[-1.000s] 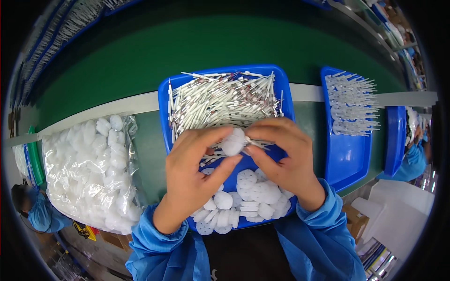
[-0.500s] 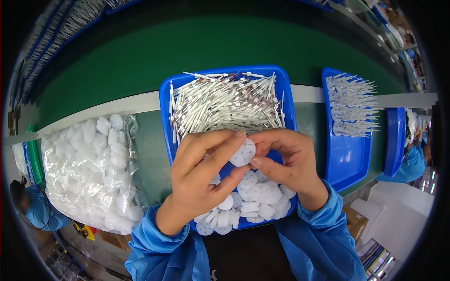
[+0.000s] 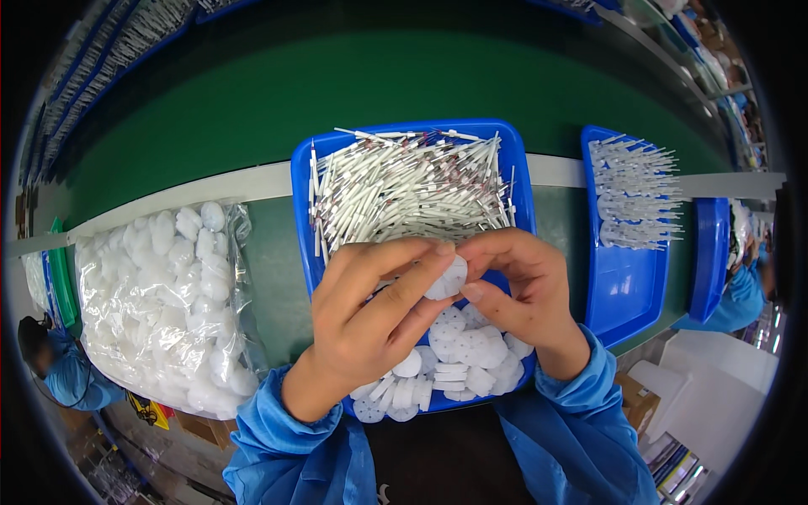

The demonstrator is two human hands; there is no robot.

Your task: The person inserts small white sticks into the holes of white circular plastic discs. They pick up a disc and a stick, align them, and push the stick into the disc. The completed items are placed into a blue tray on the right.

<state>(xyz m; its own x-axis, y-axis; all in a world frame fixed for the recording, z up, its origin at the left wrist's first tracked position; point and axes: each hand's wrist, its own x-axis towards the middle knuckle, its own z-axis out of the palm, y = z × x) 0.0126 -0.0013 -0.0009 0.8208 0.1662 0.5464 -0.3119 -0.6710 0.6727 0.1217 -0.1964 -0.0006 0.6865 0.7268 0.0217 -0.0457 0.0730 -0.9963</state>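
Observation:
Between my two hands is a round, translucent white plastic disc (image 3: 446, 281) with small holes. My left hand (image 3: 370, 310) pinches it from the left with thumb and fingers. On its right edge, the fingertips of my right hand (image 3: 523, 286) are closed as well. Both hands are above a blue tray (image 3: 299, 181). Loose white discs (image 3: 471, 347) of the same kind lie in its near part, under my wrists. The far part is heaped with thin white sticks with metal-looking tips (image 3: 412, 189).
Left of the tray lies a clear plastic bag (image 3: 160, 311) full of white discs. On the right, a longer blue tray (image 3: 623, 295) holds rows of disc-and-stick pieces (image 3: 635, 194). A pale rail (image 3: 555, 171) crosses the green bench (image 3: 404, 76). Other people in blue sleeves are at both sides.
My left fingers have drawn closer over the disc, so less of it shows, and it sits slightly farther right. The trays appear shifted slightly right in the view.

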